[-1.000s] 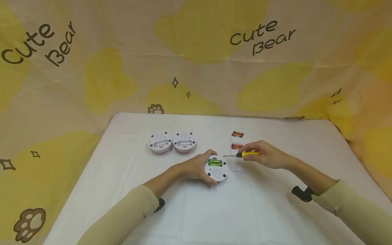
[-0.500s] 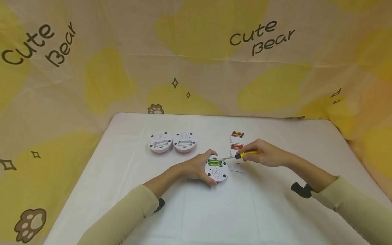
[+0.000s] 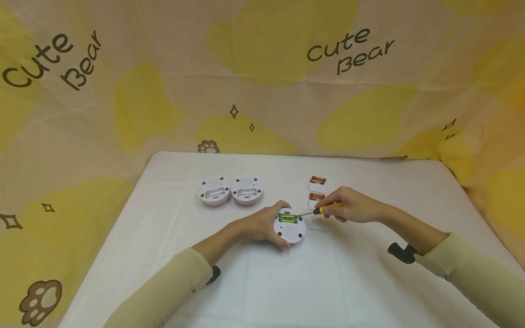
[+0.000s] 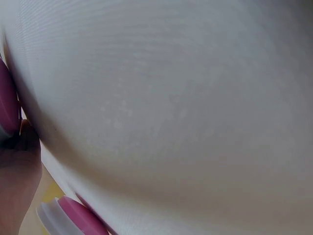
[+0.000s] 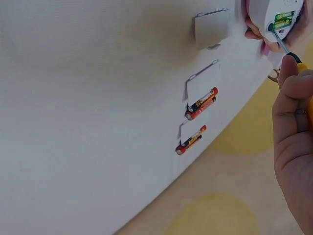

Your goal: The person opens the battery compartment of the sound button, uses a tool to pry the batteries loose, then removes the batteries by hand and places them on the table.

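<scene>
My left hand [image 3: 262, 224] grips a round white battery-powered device [image 3: 290, 233] from its left side, thumb below and fingers above. Its perforated underside faces up, and green batteries [image 3: 288, 218] lie in its uncovered compartment. My right hand [image 3: 354, 206] holds a yellow-and-black screwdriver [image 3: 321, 210], pointing left. In the right wrist view the screwdriver's metal shaft [image 5: 280, 41] reaches a dark round spot beside the batteries; whether the tip presses there I cannot tell. The left wrist view shows part of my left hand [image 4: 22, 171] under the held device's pink side [image 4: 7, 105].
Two similar devices [image 3: 214, 191] [image 3: 247, 191] stand upside down at the back left with bare compartments. Red-and-black batteries [image 3: 317, 197] lie on white battery covers at right; another white cover [image 3: 318, 224] lies beside the held device. A patterned cloth hangs behind the white table [image 3: 279, 291].
The screwdriver tip has moved down and left from beside the device to the edge of its battery compartment, with my right hand following. My left hand and the device have stayed put.
</scene>
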A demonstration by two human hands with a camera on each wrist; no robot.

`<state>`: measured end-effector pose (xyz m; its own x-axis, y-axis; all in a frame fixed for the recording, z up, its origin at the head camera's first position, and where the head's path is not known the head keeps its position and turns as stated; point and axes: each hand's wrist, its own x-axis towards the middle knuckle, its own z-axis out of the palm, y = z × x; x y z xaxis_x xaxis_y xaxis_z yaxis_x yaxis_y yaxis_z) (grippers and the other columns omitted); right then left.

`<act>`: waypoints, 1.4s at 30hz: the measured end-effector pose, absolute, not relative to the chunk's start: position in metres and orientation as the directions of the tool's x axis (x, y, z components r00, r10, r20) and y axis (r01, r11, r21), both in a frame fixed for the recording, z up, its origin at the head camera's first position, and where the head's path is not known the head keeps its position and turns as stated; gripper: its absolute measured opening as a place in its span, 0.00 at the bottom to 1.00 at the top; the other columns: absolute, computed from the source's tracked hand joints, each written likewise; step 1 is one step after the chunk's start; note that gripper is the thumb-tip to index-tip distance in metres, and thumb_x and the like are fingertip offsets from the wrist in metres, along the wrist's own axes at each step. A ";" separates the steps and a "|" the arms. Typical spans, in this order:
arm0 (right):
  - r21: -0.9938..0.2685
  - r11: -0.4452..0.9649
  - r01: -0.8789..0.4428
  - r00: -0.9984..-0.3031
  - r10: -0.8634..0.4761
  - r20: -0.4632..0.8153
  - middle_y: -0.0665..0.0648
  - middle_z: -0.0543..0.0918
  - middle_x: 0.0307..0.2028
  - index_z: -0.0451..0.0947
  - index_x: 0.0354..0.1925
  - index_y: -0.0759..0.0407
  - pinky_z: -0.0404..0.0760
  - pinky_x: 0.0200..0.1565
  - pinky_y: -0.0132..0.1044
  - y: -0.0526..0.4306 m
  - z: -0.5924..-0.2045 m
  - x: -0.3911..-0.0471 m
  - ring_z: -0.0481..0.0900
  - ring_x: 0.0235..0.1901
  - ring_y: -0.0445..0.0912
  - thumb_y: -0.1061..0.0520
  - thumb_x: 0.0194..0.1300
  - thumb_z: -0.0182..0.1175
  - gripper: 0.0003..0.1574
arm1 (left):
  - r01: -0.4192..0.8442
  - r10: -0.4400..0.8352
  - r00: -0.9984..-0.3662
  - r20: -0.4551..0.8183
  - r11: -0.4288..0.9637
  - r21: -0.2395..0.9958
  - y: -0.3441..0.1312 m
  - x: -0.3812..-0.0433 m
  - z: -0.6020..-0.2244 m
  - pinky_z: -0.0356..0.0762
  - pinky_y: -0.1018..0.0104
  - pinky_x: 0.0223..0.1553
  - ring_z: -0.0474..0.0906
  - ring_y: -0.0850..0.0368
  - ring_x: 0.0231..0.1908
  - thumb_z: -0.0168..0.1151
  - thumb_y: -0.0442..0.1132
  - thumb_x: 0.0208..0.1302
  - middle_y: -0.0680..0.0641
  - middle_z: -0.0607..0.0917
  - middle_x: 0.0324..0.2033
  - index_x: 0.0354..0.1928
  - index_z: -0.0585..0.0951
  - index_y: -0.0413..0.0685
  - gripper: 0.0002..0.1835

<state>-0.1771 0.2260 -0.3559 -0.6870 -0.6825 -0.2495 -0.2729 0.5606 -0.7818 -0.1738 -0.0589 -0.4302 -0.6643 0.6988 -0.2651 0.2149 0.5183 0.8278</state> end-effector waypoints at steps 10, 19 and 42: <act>-0.774 0.572 -0.273 -0.686 -0.680 -0.260 0.61 0.82 0.31 0.80 0.55 0.68 0.66 0.21 0.30 0.223 -0.355 -0.177 0.67 0.17 0.41 0.64 0.71 0.56 0.17 | 0.221 0.701 -0.663 -0.263 0.519 0.826 -0.058 -0.173 -0.431 0.70 0.63 0.52 0.75 0.60 0.47 0.83 0.50 0.43 0.54 0.77 0.48 0.68 0.60 0.55 0.52; -0.749 0.586 -0.309 -0.700 -0.673 -0.238 0.59 0.85 0.32 0.82 0.53 0.69 0.67 0.24 0.30 0.220 -0.355 -0.180 0.69 0.23 0.43 0.64 0.69 0.58 0.16 | 0.218 0.698 -0.666 -0.264 0.521 0.825 -0.058 -0.173 -0.428 0.70 0.63 0.52 0.74 0.60 0.47 0.82 0.49 0.44 0.54 0.77 0.48 0.68 0.60 0.55 0.52; -0.747 0.565 -0.351 -0.723 -0.670 -0.168 0.59 0.88 0.38 0.85 0.48 0.66 0.79 0.40 0.32 0.218 -0.365 -0.180 0.81 0.34 0.45 0.62 0.65 0.66 0.14 | 0.213 0.692 -0.669 -0.271 0.527 0.823 -0.059 -0.174 -0.430 0.70 0.62 0.53 0.75 0.59 0.47 0.83 0.50 0.42 0.54 0.78 0.48 0.68 0.60 0.55 0.53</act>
<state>-0.1805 0.2181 -0.3649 -0.7229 -0.6703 -0.1676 -0.3510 0.5652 -0.7465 -0.1739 -0.0588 -0.4304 -0.6688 0.6925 -0.2706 0.2127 0.5270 0.8228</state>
